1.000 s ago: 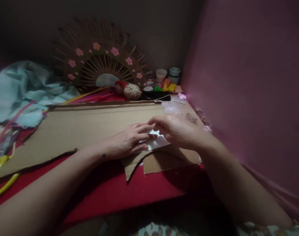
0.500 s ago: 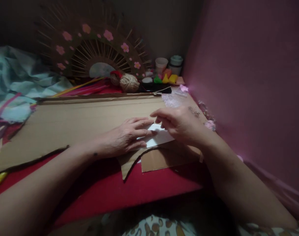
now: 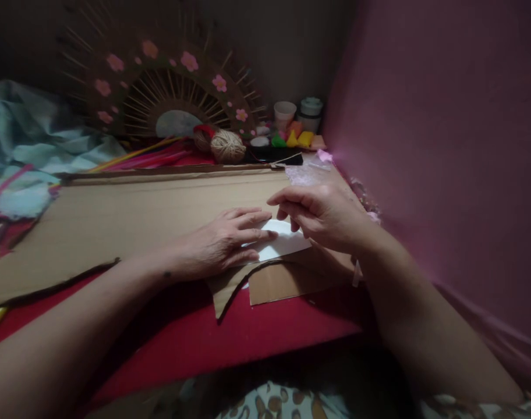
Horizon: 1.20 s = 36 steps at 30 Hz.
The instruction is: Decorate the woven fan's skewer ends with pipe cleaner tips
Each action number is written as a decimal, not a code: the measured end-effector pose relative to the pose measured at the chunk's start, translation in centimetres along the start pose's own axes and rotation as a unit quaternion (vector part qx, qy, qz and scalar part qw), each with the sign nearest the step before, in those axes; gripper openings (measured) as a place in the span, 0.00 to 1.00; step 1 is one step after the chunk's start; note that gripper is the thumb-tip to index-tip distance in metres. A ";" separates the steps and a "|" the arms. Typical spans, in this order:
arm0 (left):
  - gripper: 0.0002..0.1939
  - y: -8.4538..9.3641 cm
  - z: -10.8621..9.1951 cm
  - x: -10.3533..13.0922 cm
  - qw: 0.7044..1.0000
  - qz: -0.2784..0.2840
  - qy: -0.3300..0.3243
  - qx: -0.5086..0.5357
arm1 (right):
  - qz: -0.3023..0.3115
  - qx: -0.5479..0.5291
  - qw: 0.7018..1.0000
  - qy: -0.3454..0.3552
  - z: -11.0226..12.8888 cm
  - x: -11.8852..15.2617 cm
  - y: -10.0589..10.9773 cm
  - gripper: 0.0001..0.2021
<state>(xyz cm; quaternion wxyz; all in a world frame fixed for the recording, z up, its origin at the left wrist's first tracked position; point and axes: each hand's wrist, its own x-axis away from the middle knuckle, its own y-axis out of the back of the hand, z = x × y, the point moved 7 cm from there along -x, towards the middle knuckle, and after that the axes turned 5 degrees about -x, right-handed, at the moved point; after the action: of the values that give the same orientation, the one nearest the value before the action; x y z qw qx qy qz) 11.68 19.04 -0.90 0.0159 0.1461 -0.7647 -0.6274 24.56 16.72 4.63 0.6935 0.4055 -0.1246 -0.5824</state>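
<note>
A white piece of paper [image 3: 285, 240] with a curved upper edge lies on the large sheet of cardboard [image 3: 160, 201]. My left hand [image 3: 230, 241] is flat on its left part, fingers spread and pressing it down. Just above the paper's right side hovers my right hand [image 3: 322, 212]. Its index finger points left, the other fingers are loosely bent, and nothing shows between them. Below the paper, a smaller brown cardboard piece [image 3: 274, 285] sits partly under the big sheet's curved cut edge.
A red tabletop [image 3: 182, 343] carries the cardboard. Behind are a ball of yarn [image 3: 227, 146], a cup [image 3: 285, 115], several coloured lumps and a flowered fan-shaped piece [image 3: 169, 75]. Pale fabric [image 3: 38, 122] is heaped at left. A pink wall [image 3: 444, 145] rises at right.
My right hand has shifted slightly, with its fingers a little more apart, so more of the paper's right end shows. The left hand stays on the paper. The view has moved slightly.
</note>
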 end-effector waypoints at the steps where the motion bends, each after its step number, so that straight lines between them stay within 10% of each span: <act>1: 0.21 0.0 0.0 0.0 1.000 0.000 -0.002 0.000 | 0.005 0.006 1.000 -0.001 0.0 0.0 -0.1 0.13; 36: 0.17 1.1 0.6 -0.1 0.993 0.041 -0.001 0.110 | 0.189 0.014 0.981 -0.048 -1.5 0.2 -3.8 0.12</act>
<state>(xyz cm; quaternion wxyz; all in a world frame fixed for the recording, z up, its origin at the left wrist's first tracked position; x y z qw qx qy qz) 11.45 19.77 0.01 0.0251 0.1148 -0.8343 -0.5386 22.89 17.24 0.92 0.7785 0.3559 -0.2400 -0.4579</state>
